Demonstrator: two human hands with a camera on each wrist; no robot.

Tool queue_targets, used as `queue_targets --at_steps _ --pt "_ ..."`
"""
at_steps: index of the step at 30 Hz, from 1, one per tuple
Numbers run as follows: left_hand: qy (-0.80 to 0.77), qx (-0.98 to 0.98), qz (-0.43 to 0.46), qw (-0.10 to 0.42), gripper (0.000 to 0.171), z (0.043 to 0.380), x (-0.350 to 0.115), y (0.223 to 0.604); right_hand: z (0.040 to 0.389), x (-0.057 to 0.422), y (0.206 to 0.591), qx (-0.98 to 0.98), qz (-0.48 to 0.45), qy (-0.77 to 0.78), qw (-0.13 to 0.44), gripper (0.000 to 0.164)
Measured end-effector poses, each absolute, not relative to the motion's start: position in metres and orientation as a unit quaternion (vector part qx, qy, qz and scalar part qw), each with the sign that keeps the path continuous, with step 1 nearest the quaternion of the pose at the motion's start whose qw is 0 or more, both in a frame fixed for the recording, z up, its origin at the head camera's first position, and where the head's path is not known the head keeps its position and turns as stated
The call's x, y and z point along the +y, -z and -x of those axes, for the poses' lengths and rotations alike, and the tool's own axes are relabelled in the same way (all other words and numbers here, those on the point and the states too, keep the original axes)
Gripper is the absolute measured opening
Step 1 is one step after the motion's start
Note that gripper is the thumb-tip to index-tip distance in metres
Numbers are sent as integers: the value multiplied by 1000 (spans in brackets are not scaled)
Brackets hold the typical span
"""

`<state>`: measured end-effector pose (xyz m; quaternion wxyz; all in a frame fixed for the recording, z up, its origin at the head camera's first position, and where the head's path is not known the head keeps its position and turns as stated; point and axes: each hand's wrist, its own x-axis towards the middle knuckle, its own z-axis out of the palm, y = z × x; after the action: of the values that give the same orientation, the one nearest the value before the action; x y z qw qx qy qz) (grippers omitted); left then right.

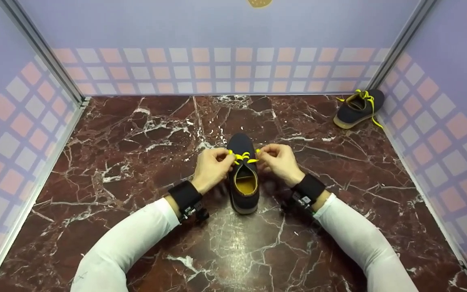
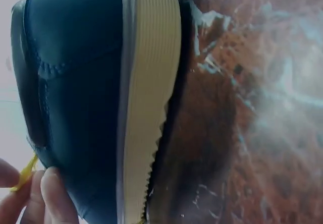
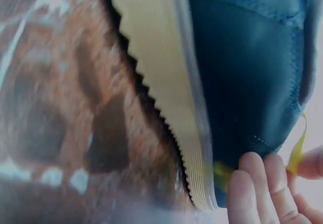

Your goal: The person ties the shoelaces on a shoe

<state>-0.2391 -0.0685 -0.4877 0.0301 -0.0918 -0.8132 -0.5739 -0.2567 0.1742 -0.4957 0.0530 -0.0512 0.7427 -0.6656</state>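
Observation:
A dark navy shoe (image 1: 240, 142) stands upright on the table, toe pointing away, its yellow lining showing. Across its front the yellow shoelace (image 1: 242, 156) forms a bow-like shape with loops. On the left side, my left hand (image 1: 214, 168) pinches one part of the lace between thumb and fingers. My right hand (image 1: 279, 163) pinches another part on the right. In the left wrist view, fingertips touch the dark upper (image 2: 83, 108) beside the lace (image 2: 26, 173). The right wrist view has fingers (image 3: 252, 176) against the shoe's side, with the lace (image 3: 298, 151) at the thumb.
A matching shoe (image 1: 353, 111) with loose yellow laces stands at the table's back right corner. The marbled dark red table (image 1: 144, 162) is bounded by patterned panels at the back (image 1: 225, 32), left and right. Black wrist bands with cameras sit on both wrists.

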Motion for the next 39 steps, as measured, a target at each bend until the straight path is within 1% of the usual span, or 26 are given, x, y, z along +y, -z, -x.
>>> queue_targets --at_steps 2,5,9,12,18,25,30,34,39 --pt "597 -795 100 47 17 240 -67 487 257 173 492 694 42 716 60 13" --pt "637 -761 106 59 20 240 -64 483 256 170 485 633 38 770 72 20" --pt "690 -711 116 69 24 240 -58 477 252 165 476 606 67 787 91 29" --pt "714 -683 129 81 22 239 -53 473 248 159 470 602 104 786 95 28" --pt "725 -663 153 103 21 236 -47 462 243 149 458 601 157 781 63 21" --pt "743 -641 164 99 23 236 -48 450 242 147 443 590 169 787 58 21" --pt "740 -643 175 84 23 237 -47 446 243 150 437 589 185 785 49 23" --pt "742 -643 177 72 23 235 -48 448 246 152 434 597 203 776 27 23" --pt "726 -656 186 88 21 234 -48 447 246 155 429 617 237 750 -9 19"
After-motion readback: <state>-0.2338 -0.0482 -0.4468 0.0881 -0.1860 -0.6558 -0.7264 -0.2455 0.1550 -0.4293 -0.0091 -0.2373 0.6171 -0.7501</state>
